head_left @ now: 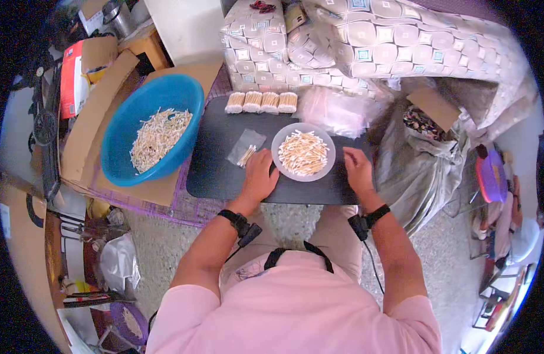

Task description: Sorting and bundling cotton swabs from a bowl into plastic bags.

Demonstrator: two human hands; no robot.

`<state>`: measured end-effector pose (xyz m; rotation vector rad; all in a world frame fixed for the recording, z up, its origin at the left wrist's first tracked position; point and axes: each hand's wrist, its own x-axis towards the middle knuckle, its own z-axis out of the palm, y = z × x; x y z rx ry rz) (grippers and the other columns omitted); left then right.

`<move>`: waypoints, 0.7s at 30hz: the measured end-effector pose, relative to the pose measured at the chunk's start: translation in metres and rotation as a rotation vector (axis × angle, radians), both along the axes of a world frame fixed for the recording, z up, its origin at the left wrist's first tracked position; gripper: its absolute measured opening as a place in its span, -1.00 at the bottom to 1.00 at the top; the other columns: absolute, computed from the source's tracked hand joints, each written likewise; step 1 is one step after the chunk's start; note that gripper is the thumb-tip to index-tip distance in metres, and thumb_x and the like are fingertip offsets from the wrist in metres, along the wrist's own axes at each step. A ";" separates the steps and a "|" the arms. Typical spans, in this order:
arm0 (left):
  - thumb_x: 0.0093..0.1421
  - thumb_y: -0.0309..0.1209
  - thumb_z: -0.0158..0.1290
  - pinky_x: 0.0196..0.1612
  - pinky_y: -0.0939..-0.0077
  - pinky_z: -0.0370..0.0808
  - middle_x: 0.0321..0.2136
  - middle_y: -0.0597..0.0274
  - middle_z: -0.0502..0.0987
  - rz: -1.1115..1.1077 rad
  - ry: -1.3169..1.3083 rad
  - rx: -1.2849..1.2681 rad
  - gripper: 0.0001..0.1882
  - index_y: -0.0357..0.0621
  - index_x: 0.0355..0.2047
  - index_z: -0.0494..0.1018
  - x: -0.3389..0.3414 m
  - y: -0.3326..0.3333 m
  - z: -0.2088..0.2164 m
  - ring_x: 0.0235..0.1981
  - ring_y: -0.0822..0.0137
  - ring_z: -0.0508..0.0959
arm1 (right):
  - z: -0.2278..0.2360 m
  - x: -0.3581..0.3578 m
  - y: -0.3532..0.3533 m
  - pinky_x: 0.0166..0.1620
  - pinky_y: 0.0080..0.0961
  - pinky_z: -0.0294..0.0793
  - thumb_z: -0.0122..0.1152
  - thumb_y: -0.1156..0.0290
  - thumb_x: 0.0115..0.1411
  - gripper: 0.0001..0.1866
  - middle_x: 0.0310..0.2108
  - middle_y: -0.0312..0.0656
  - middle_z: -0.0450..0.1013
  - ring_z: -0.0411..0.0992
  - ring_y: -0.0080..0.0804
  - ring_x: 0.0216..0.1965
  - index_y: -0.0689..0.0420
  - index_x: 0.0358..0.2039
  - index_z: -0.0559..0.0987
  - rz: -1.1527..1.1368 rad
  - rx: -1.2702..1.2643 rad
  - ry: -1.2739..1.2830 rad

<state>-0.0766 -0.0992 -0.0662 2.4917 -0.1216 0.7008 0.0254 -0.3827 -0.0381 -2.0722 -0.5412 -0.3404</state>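
Pink shirt (pixel 295 307) fills the bottom centre of the frame; beyond it, toward the upper left, a blue basin (pixel 186 97) holds a heap of loose cotton swabs (pixel 160 138). Right of that, on the dark table (pixel 222 184), a small clear bag (pixel 248 140) lies flat with a short bunch of swabs (pixel 246 156) at its lower edge; whether the sticks are inside it or on top, I can't tell from where I stand; four tidy bundles (pixel 261 102) sit in a row at upper centre. The left hand (pixel 260 178) is beside the short bunch, fingers bent and close together; their tips are hidden, so I can't say whether they pinch a stick. Mid-frame, a whitish bowl (pixel 286 130) is full of swabs (pixel 304 153) pointing every way; clear plastic packets (pixel 337 109) lie above it; the right hand (pixel 359 170) is past its right side, fingers loosely curled; I see nothing in its grasp, though the palm is hidden; a grey sack (pixel 422 171) slumps further right. To handle such sticks well, I'd take them by the middle, sparing the cotton; tap their ends level; keep both wrists off the bowl's rim.
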 end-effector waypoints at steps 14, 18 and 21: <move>-0.01 -0.42 0.11 0.13 0.06 0.20 -0.05 -0.09 0.39 0.010 0.010 -0.001 -0.52 -0.26 -0.05 0.32 0.001 0.000 0.001 0.06 -0.07 0.33 | 0.056 -0.011 0.074 -0.16 -0.15 0.42 0.15 0.31 0.04 -0.74 -0.32 -0.02 0.41 0.39 0.00 -0.24 0.13 -0.26 0.52 0.342 -0.559 -0.091; -0.01 -0.43 0.11 0.13 0.06 0.21 -0.05 -0.09 0.39 -0.017 0.036 -0.009 -0.53 -0.26 -0.06 0.32 0.002 0.005 0.000 0.06 -0.08 0.33 | 0.053 -0.008 0.087 -0.21 -0.13 0.43 0.12 0.30 0.06 -0.79 -0.37 -0.02 0.40 0.40 0.01 -0.26 0.10 -0.32 0.51 0.335 -0.554 -0.168; -0.02 -0.43 0.12 0.13 0.07 0.21 -0.05 -0.08 0.39 0.006 0.005 0.017 -0.54 -0.26 -0.07 0.33 0.000 0.000 0.006 0.06 -0.07 0.33 | 0.052 -0.002 0.087 -0.23 -0.17 0.42 0.13 0.30 0.06 -0.81 -0.39 -0.04 0.40 0.41 -0.02 -0.28 0.09 -0.34 0.52 0.313 -0.597 -0.129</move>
